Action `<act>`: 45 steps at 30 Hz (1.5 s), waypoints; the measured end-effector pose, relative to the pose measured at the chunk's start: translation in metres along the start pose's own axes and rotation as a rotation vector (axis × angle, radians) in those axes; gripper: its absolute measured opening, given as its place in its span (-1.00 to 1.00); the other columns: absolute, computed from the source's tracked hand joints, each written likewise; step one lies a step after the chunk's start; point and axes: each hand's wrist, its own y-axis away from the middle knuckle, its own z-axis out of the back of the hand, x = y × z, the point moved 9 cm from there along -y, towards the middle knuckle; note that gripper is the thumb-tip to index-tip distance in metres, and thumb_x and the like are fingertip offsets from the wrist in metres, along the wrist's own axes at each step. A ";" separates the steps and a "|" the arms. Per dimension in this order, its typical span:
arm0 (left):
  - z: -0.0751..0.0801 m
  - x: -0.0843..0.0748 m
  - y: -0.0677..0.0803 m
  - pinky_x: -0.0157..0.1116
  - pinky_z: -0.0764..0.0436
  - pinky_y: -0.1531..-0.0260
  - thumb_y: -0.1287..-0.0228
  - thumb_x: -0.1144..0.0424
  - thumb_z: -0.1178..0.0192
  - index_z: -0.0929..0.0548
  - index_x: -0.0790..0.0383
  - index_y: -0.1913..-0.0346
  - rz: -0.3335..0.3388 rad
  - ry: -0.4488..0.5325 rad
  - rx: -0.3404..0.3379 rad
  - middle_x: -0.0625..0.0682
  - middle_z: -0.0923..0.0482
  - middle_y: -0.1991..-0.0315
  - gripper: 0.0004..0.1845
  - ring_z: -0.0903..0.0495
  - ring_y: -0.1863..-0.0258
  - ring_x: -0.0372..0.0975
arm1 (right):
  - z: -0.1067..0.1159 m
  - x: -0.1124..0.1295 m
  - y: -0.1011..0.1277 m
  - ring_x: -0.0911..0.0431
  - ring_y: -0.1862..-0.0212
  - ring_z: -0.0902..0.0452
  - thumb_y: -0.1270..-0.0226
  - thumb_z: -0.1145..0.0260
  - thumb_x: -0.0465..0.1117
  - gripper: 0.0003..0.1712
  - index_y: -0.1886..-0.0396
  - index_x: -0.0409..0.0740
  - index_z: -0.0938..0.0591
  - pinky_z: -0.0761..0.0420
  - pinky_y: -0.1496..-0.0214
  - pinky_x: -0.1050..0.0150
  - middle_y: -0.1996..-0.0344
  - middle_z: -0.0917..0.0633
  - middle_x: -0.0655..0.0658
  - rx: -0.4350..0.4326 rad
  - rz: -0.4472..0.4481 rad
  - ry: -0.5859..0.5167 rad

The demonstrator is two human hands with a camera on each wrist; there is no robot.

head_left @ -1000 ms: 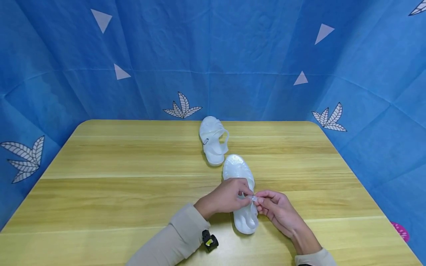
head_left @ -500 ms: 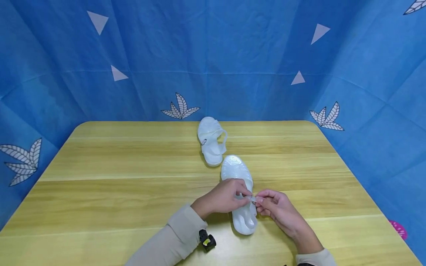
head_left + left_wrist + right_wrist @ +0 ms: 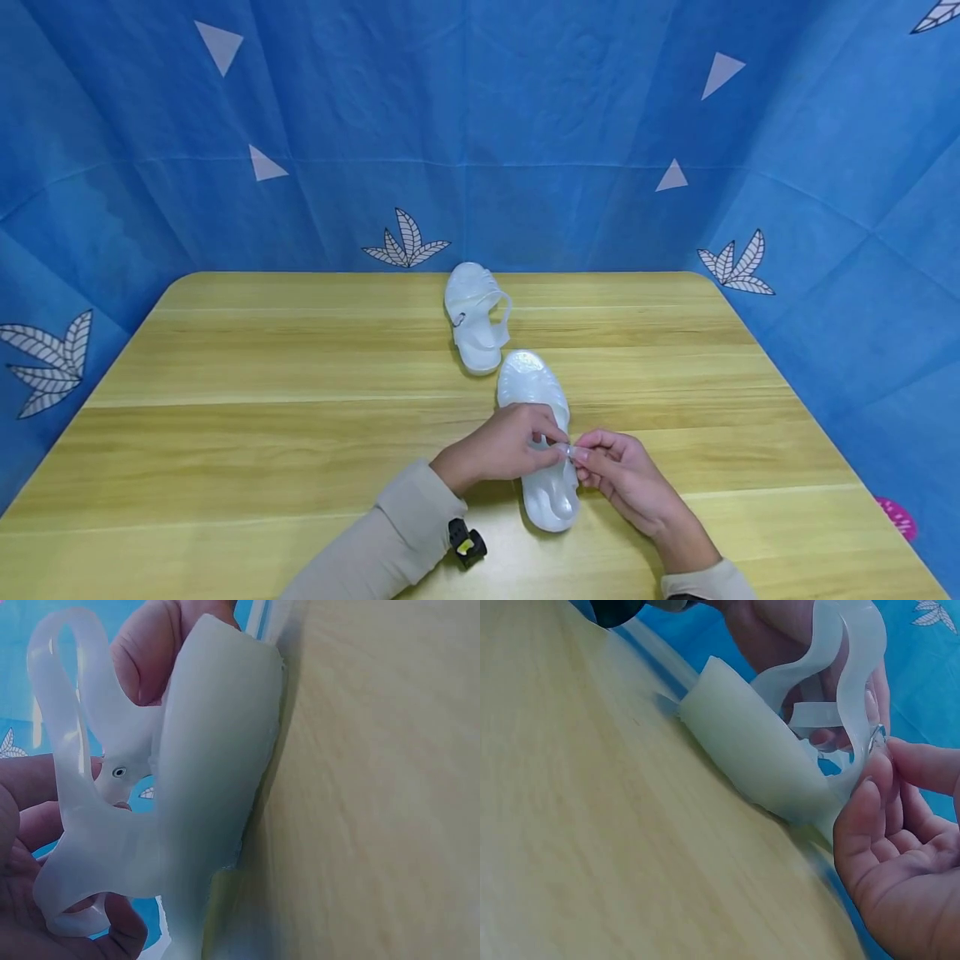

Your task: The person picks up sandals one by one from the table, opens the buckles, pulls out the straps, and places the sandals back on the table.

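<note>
Both hands, left hand (image 3: 501,446) and right hand (image 3: 621,469), pinch the near sandal's (image 3: 534,392) soft, springy strap (image 3: 567,450) (probably light, slippery), best gripped beside the buckle.

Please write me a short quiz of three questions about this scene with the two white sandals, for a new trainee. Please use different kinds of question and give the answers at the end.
1. True or false: both translucent white jelly sandals lie on the yellow wooden table.
2. Multiple choice: what do the left hand and the right hand pinch between them? A) the toe of the far sandal B) the thin strap with its buckle on the near sandal C) the small black object by the left sleeve
3. Which sandal is untouched?

Key: 1 true; 2 B; 3 the far sandal, nearer the blue backdrop.
</note>
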 end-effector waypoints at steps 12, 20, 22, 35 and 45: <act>-0.002 0.000 0.000 -0.54 -0.47 0.32 -0.19 0.29 -0.27 -0.75 0.17 0.16 -0.002 0.003 0.001 -0.19 -0.53 0.37 -0.83 -0.45 0.37 -0.42 | 0.002 -0.005 -0.004 0.31 0.39 -0.54 -0.38 -0.06 -0.41 -0.76 0.29 -0.11 -0.63 -0.57 0.31 0.48 0.39 -0.68 0.06 -0.064 -0.008 -0.007; -0.001 0.000 0.000 -0.54 -0.46 0.32 -0.19 0.28 -0.27 -0.74 0.17 0.14 0.017 -0.017 0.009 -0.19 -0.53 0.37 -0.81 -0.44 0.37 -0.43 | 0.003 -0.004 -0.005 0.32 0.42 -0.53 -0.38 -0.07 -0.42 -0.78 0.30 -0.11 -0.62 -0.56 0.35 0.49 0.43 -0.67 0.06 -0.095 0.002 0.021; 0.000 -0.001 0.000 -0.55 -0.45 0.35 -0.19 0.26 -0.27 -0.74 0.17 0.14 0.011 -0.033 0.006 -0.20 -0.52 0.39 -0.81 -0.42 0.39 -0.42 | 0.005 -0.004 -0.004 0.31 0.42 -0.52 -0.36 -0.10 -0.41 -0.83 0.28 -0.12 -0.60 -0.55 0.36 0.50 0.42 -0.66 0.06 -0.127 -0.001 0.053; 0.002 -0.002 0.001 -0.57 -0.45 0.38 -0.20 0.25 -0.27 -0.76 0.15 0.21 -0.003 -0.054 0.019 -0.19 -0.57 0.43 -0.86 -0.44 0.43 -0.45 | 0.008 0.000 -0.003 0.29 0.41 -0.46 -0.21 -0.27 -0.41 -0.85 0.22 -0.29 -0.50 -0.53 0.39 0.45 0.42 -0.54 0.01 -0.230 0.023 0.308; 0.003 0.004 0.000 -0.53 -0.48 0.29 -0.16 0.26 -0.31 -0.73 0.14 0.31 0.019 0.066 0.002 -0.24 -0.60 0.46 -0.94 -0.48 0.37 -0.43 | 0.005 0.005 -0.003 0.29 0.44 -0.45 -0.19 -0.30 -0.39 -0.71 0.13 -0.48 -0.51 -0.52 0.41 0.44 0.46 -0.52 0.02 -0.245 0.087 0.446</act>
